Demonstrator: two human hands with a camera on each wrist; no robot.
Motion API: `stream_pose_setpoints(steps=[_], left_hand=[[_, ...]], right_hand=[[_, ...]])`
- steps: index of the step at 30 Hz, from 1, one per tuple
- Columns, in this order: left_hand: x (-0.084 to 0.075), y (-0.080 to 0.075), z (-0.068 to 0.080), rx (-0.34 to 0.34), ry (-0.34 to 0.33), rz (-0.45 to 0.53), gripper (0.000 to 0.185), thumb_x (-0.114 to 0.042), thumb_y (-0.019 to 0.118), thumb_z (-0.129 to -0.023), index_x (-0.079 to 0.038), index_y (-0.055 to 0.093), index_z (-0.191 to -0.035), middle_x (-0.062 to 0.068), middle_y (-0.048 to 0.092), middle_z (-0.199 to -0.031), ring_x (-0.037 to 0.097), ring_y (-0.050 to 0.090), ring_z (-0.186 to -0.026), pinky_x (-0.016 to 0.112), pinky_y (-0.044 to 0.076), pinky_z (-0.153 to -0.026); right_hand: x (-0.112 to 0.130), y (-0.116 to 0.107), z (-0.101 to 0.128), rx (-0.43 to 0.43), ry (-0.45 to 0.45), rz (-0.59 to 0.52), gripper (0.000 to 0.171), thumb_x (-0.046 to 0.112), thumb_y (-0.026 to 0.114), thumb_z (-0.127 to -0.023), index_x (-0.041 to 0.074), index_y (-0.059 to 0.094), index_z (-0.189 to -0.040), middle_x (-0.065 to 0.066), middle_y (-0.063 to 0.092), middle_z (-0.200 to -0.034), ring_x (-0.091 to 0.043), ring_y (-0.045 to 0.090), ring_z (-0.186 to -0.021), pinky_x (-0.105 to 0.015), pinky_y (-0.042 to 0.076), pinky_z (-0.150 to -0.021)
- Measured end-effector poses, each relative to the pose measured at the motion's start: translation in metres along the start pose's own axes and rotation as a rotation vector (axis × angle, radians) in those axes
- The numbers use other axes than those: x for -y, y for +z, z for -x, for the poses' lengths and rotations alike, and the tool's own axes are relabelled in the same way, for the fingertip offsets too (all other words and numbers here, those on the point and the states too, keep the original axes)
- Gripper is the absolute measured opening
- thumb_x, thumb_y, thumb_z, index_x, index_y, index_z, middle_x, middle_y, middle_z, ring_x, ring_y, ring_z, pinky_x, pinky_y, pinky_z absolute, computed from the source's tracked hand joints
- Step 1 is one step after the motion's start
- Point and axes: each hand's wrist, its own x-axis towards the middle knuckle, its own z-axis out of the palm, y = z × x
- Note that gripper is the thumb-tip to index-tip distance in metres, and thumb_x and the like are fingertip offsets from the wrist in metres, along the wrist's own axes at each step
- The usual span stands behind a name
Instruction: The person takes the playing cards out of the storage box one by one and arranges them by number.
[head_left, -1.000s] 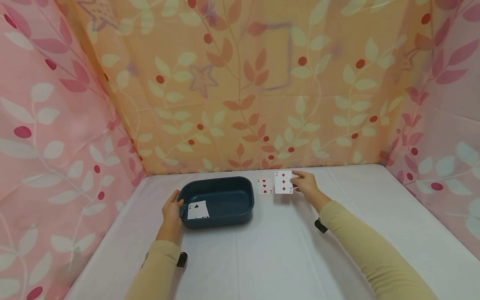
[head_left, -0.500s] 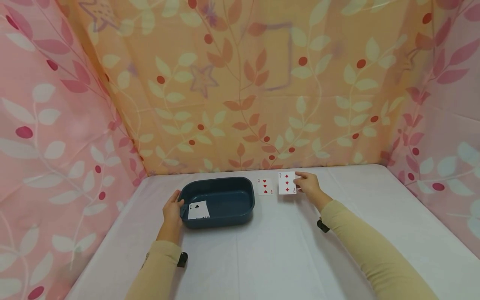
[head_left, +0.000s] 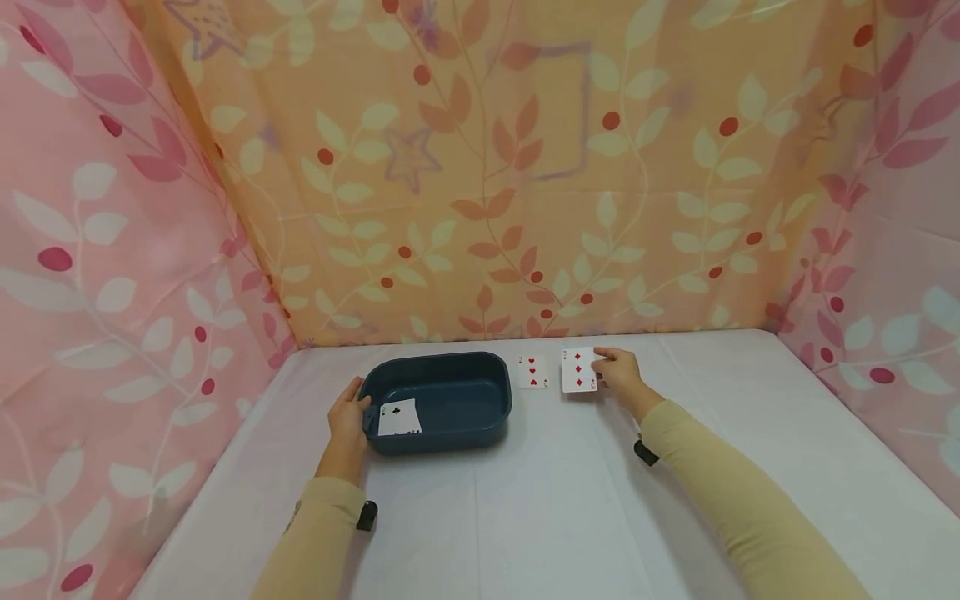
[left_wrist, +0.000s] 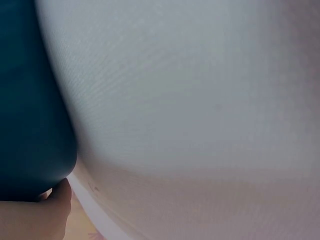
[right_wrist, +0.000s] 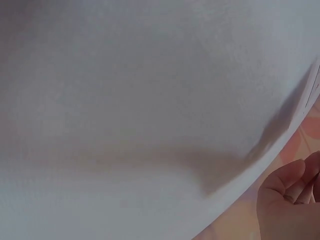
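Three of diamonds [head_left: 577,370] moved rightward, pinched by my right hand [head_left: 622,372]; left hand [head_left: 347,419] grips the tub [head_left: 457,441]; slackening could drop the card.

Dark blue bin [head_left: 457,404]; inside, white black-club card [head_left: 399,418]; right of it, white red-heart card [head_left: 533,372], red-diamond card [head_left: 578,371]; behind, orange leaf-print cloth [head_left: 450,192].

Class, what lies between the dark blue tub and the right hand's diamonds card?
A hearts card lies there on the white cloth; the head view shows it.

Downward head view and close wrist views share the tablecloth [head_left: 555,508].
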Motion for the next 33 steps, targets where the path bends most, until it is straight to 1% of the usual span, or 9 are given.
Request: stream_pose_setpoints(steps=[8, 14, 19, 22, 25, 27, 29, 33], left_hand=[[-0.001, -0.001, 0.0, -0.015, -0.008, -0.015, 0.055, 0.01, 0.042, -0.098, -0.006, 0.035, -0.149, 0.007, 0.031, -0.155, 0.018, 0.026, -0.143, 0.031, 0.02, -0.116], [0.0, -0.001, -0.002, -0.014, -0.014, -0.019, 0.053, 0.008, 0.042, -0.099, -0.008, 0.036, -0.149, 0.005, 0.032, -0.155, 0.016, 0.025, -0.143, 0.03, 0.018, -0.116], [0.0, 0.0, -0.004, -0.005, -0.021, -0.001, 0.054, 0.008, 0.042, -0.099, -0.008, 0.036, -0.15, 0.005, 0.031, -0.155, 0.017, 0.026, -0.143, 0.03, 0.019, -0.116], [0.001, 0.0, -0.005, 0.002, -0.023, 0.009, 0.054, 0.008, 0.041, -0.099, -0.008, 0.035, -0.15, 0.005, 0.03, -0.156, 0.017, 0.025, -0.143, 0.03, 0.019, -0.116], [0.001, 0.0, -0.005, 0.0, -0.019, 0.012, 0.054, 0.009, 0.041, -0.098, -0.007, 0.036, -0.15, 0.006, 0.03, -0.155, 0.017, 0.026, -0.143, 0.03, 0.019, -0.116], [0.001, 0.0, -0.005, 0.001, -0.016, 0.011, 0.054, 0.009, 0.041, -0.098, -0.006, 0.035, -0.149, 0.006, 0.03, -0.155, 0.017, 0.025, -0.143, 0.03, 0.02, -0.116], [0.0, 0.0, -0.005, 0.0, -0.016, 0.01, 0.054, 0.009, 0.041, -0.098, -0.006, 0.036, -0.149, 0.006, 0.03, -0.155, 0.017, 0.025, -0.143, 0.029, 0.02, -0.115], [0.0, 0.0, -0.004, -0.009, -0.022, 0.013, 0.054, 0.009, 0.042, -0.098, -0.007, 0.037, -0.149, 0.005, 0.031, -0.155, 0.017, 0.026, -0.143, 0.029, 0.021, -0.115]], right_hand=[[-0.004, 0.001, -0.005, 0.0, 0.031, -0.001, 0.046, -0.002, 0.05, -0.094, -0.008, 0.045, -0.139, -0.021, 0.06, -0.105, -0.011, 0.056, -0.07, -0.021, 0.048, -0.057], [-0.007, 0.004, -0.007, -0.029, 0.058, -0.029, 0.046, -0.004, 0.049, -0.093, -0.008, 0.047, -0.138, -0.022, 0.059, -0.108, -0.009, 0.054, -0.066, -0.021, 0.047, -0.055], [-0.008, 0.005, -0.009, -0.053, 0.075, -0.019, 0.046, -0.005, 0.048, -0.091, -0.009, 0.048, -0.137, -0.021, 0.058, -0.107, -0.011, 0.053, -0.068, -0.02, 0.047, -0.056], [-0.008, 0.006, -0.013, -0.056, 0.087, -0.018, 0.047, -0.005, 0.047, -0.091, -0.008, 0.047, -0.138, -0.023, 0.057, -0.114, -0.012, 0.053, -0.073, -0.018, 0.046, -0.056], [-0.007, 0.008, -0.016, -0.05, 0.108, -0.031, 0.049, -0.005, 0.046, -0.091, -0.006, 0.046, -0.14, -0.026, 0.053, -0.128, -0.013, 0.054, -0.079, -0.018, 0.046, -0.057], [-0.006, 0.008, -0.018, -0.047, 0.114, -0.031, 0.05, -0.006, 0.045, -0.091, -0.006, 0.045, -0.141, -0.027, 0.049, -0.134, -0.014, 0.055, -0.08, -0.018, 0.047, -0.057], [-0.006, 0.008, -0.02, -0.046, 0.119, -0.028, 0.052, -0.006, 0.045, -0.089, -0.006, 0.044, -0.141, -0.028, 0.048, -0.137, -0.014, 0.055, -0.081, -0.019, 0.047, -0.058], [-0.005, 0.009, -0.022, -0.048, 0.118, -0.024, 0.054, -0.008, 0.045, -0.087, -0.007, 0.043, -0.142, -0.029, 0.05, -0.134, -0.016, 0.058, -0.082, -0.018, 0.048, -0.057]])
